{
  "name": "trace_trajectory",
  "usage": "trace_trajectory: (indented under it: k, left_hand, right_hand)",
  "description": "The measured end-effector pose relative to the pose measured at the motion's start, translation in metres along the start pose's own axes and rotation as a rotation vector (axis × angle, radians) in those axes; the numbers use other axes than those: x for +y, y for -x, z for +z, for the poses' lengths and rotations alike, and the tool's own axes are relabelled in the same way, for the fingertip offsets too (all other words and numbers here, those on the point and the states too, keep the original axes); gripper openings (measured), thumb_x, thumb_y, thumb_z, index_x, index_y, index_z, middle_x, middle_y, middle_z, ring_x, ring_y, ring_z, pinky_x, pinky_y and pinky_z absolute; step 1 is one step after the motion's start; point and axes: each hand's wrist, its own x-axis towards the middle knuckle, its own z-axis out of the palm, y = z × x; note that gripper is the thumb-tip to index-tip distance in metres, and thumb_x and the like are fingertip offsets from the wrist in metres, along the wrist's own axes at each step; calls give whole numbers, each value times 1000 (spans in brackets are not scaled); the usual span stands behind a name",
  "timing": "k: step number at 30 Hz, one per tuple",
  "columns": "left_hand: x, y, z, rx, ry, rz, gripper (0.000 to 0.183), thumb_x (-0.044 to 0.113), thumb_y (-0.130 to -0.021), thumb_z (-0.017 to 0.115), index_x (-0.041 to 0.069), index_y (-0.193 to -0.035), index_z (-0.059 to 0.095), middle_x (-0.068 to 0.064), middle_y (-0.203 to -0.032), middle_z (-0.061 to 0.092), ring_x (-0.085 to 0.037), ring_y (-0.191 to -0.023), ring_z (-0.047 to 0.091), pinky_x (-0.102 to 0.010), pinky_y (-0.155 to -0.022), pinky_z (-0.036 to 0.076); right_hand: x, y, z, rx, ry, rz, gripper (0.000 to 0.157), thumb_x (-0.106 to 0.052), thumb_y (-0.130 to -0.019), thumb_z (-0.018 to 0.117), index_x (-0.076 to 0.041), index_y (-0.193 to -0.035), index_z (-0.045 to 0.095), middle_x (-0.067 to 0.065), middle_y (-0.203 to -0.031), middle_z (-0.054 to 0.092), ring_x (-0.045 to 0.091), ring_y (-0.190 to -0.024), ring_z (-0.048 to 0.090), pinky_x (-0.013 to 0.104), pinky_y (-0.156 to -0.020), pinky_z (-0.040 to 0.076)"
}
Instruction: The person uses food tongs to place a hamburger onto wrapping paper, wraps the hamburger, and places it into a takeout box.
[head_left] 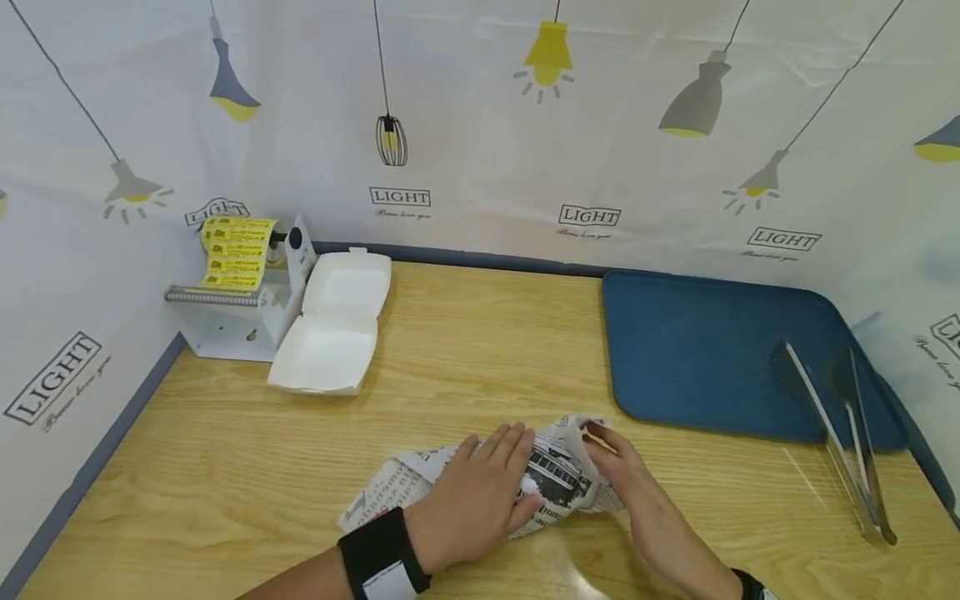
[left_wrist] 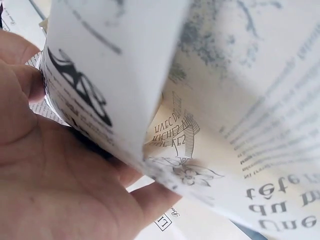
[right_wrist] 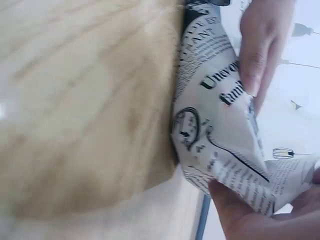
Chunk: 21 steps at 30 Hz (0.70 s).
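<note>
A bundle wrapped in newsprint-patterned paper (head_left: 558, 475) lies on the wooden table, near its front edge. What it contains is hidden. Across the top of the bundle my left hand (head_left: 480, 496) lies with straight fingers, and a loose paper flap (head_left: 390, 492) spreads out to its left. At the bundle's right end my right hand (head_left: 648, 500) pinches the paper; in the right wrist view its thumb (right_wrist: 227, 200) presses the folded newsprint paper (right_wrist: 220, 130). The left wrist view shows printed paper (left_wrist: 95, 65) close up beside the left palm (left_wrist: 55, 175).
An open white clamshell box (head_left: 330, 354) stands at the back left beside a dispenser (head_left: 232, 325) with a roll of yellow labels (head_left: 236, 250). On the right lies a blue tray (head_left: 697, 358), with metal tongs (head_left: 858, 458) across its front edge. A printed curtain (head_left: 480, 100) encloses the table.
</note>
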Motion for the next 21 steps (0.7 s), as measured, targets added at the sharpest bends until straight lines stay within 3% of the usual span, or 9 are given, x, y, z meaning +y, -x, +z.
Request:
trace_trajectory:
  k: [3, 5, 6, 9, 13, 15, 17, 18, 21]
  left_hand:
    - [0, 1, 0, 12, -8, 8, 68, 47, -103, 33, 2, -153, 28, -17, -159, 36, -29, -144, 33, -58, -112, 41]
    - [-1, 1, 0, 19, -9, 18, 67, 46, -103, 34, 1, -152, 29, -18, -158, 36, -29, -143, 34, -58, -111, 41]
    - [-1, 1, 0, 20, -8, 23, 67, 46, -103, 34, 1, -152, 29, -18, -158, 36, -30, -144, 33, -58, -111, 41]
    - [-3, 2, 1, 13, 1, 31, 68, 47, -102, 34, 3, -153, 28, -17, -159, 34, -30, -144, 31, -59, -112, 40]
    - [-6, 1, 1, 0, 24, 17, 68, 50, -102, 34, 7, -155, 26, -15, -161, 31, -33, -146, 28, -61, -113, 37]
    - [-7, 1, 1, 2, 33, 13, 69, 51, -101, 34, 9, -155, 27, -15, -161, 31, -34, -145, 28, -63, -113, 36]
    - [-8, 2, 1, 7, 39, 11, 69, 52, -101, 34, 10, -155, 27, -15, -161, 32, -34, -145, 29, -63, -112, 36]
    - [-8, 2, 1, 7, 42, 10, 69, 52, -101, 33, 10, -155, 27, -15, -161, 32, -33, -145, 29, -64, -113, 35]
    - [-9, 3, 1, 8, 49, 8, 69, 52, -101, 33, 10, -155, 27, -16, -160, 33, -32, -145, 30, -64, -113, 35]
  right_hand:
    - [-79, 4, 18, -29, 210, 124, 49, -14, -103, 43, -7, -151, 32, 22, -157, 29, 20, -139, 37, 36, -101, 53]
    - [-112, -3, 27, 3, 222, 170, 61, -9, -96, 57, -2, -150, 29, 28, -148, 40, 21, -127, 50, 24, -86, 58]
    - [-125, -7, 31, 12, 237, 196, 67, -7, -93, 62, 0, -150, 27, 29, -144, 43, 23, -122, 55, 24, -81, 60]
    - [-144, -17, 38, 37, 367, 277, 78, -17, -85, 73, -2, -148, 30, 25, -143, 46, 29, -116, 56, 25, -72, 58]
    - [-145, -25, 42, -8, 480, 243, 76, -30, -85, 73, -3, -146, 37, 21, -148, 37, 33, -114, 52, 30, -70, 52]
    - [-144, -25, 40, -61, 450, 182, 63, -27, -95, 61, -2, -148, 37, 23, -148, 33, 36, -120, 46, 40, -79, 52]
    - [-146, -25, 34, -139, 346, 187, 52, -24, -105, 39, -5, -152, 31, 22, -151, 26, 33, -127, 39, 46, -91, 50]
    - [-147, -24, 30, -185, 259, 204, 50, -25, -107, 30, -8, -154, 26, 21, -154, 21, 27, -133, 34, 43, -100, 46]
    - [-148, -23, 18, -300, -21, 241, 52, -21, -108, 5, -12, -158, 9, 20, -163, 2, 6, -142, 20, 51, -114, 26]
